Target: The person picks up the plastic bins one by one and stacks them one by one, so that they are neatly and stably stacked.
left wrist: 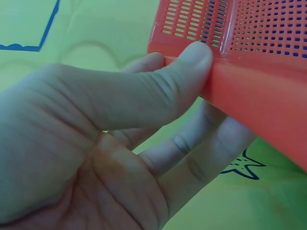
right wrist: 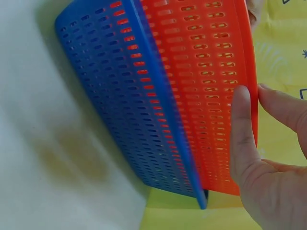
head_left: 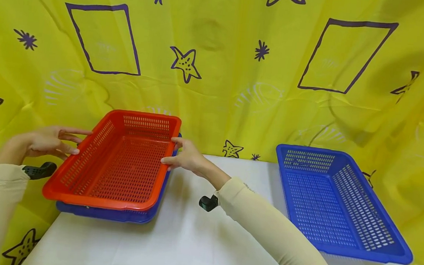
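A red plastic basket (head_left: 129, 171) with slotted walls sits partly inside a blue basket (head_left: 110, 213) at the left of the table. Its rim stands above the blue rim, and the right wrist view shows the red wall (right wrist: 206, 96) rising out of the blue wall (right wrist: 110, 86). My left hand (head_left: 50, 141) grips the red basket's left rim, thumb on top and fingers beneath, as the left wrist view shows. On the opposite side my right hand (head_left: 188, 158) pinches the right rim between thumb and fingers. The inside of the red basket shows only its perforated floor.
Another blue basket (head_left: 338, 249) stands at the right of the white table (head_left: 194, 249). Behind the table hangs a yellow curtain (head_left: 221, 108) with starfish drawings. Dark wrist camera mounts (head_left: 208, 203) stick out from both sleeves.
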The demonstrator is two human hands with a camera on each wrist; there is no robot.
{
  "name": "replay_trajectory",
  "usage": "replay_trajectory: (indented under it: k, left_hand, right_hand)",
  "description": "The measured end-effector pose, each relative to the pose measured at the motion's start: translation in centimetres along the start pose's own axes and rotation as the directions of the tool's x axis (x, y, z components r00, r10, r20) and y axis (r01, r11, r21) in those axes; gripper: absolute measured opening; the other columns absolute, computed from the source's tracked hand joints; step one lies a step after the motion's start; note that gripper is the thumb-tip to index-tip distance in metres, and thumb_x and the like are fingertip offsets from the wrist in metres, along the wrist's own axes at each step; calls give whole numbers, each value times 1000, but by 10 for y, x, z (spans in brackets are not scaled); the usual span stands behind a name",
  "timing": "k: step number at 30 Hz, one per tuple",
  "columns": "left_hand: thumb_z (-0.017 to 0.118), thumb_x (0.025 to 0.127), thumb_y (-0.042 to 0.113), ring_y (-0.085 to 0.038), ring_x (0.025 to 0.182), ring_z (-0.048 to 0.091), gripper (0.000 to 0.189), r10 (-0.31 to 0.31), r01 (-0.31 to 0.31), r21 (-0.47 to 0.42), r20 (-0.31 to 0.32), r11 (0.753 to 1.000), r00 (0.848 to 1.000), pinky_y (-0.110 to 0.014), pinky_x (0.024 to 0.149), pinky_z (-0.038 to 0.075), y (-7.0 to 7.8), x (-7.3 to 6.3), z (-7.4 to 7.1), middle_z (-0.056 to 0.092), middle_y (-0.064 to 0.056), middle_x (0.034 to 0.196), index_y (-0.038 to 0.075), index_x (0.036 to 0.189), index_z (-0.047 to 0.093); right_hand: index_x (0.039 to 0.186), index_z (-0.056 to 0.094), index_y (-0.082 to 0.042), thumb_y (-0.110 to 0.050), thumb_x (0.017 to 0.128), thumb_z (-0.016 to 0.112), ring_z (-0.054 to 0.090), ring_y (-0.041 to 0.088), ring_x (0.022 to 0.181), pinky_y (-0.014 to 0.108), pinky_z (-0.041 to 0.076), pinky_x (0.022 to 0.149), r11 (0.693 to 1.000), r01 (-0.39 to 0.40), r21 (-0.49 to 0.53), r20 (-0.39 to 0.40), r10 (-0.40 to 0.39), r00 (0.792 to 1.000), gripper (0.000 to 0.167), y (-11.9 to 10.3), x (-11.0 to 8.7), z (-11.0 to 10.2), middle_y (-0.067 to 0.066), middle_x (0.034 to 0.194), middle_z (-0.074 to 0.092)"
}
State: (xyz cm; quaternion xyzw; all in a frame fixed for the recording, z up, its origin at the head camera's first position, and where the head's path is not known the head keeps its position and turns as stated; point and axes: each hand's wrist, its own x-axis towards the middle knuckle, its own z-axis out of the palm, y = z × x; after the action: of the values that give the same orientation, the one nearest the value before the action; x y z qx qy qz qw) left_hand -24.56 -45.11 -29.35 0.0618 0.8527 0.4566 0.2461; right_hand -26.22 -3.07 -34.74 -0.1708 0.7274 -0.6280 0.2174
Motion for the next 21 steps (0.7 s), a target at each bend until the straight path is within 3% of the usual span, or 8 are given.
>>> replay_trajectory:
  k: [3,6,11,18,21]
  left_hand:
    - [69,95,2,-23,104,68,59,-1,1,-15,2,1000,1000,-46,86,61,-6,3,2,24,-40,153,48,130,58]
    - [69,96,2,-24,104,68,59,-1,1,-17,7,1000,1000,-46,86,60,-12,6,4,25,-40,152,45,134,57]
    - [69,96,4,-25,106,67,62,-1,1,-17,12,1000,1000,-46,87,60,-19,9,8,22,-42,154,32,149,51]
    - [72,94,4,-24,108,66,66,-15,15,-10,-11,1000,1000,-45,86,60,-26,12,15,23,-43,154,23,153,48]
    - [72,94,5,-27,109,66,72,-17,17,-4,-15,1000,1000,-46,86,60,-28,13,18,23,-43,154,12,159,40]
  right_hand:
    - [160,30,-2,2,87,80,73,23,69,33,62,80,1000,-8,-3,-7,8,1000,88,6,2,2,15,127,49]
    - [160,30,-1,3,86,80,73,24,68,33,62,79,1000,-20,1,-16,20,1000,89,13,4,4,14,125,51]
    - [159,32,-2,2,86,81,73,22,66,30,61,80,999,-28,-15,-38,28,999,89,20,5,8,14,125,50]
    - [159,32,-2,0,86,82,72,20,64,28,61,78,998,-40,-48,-48,38,998,89,29,6,12,16,131,48]
    - [159,34,-2,-2,86,83,73,21,65,26,59,79,996,-50,-69,-60,46,997,88,31,6,12,15,131,48]
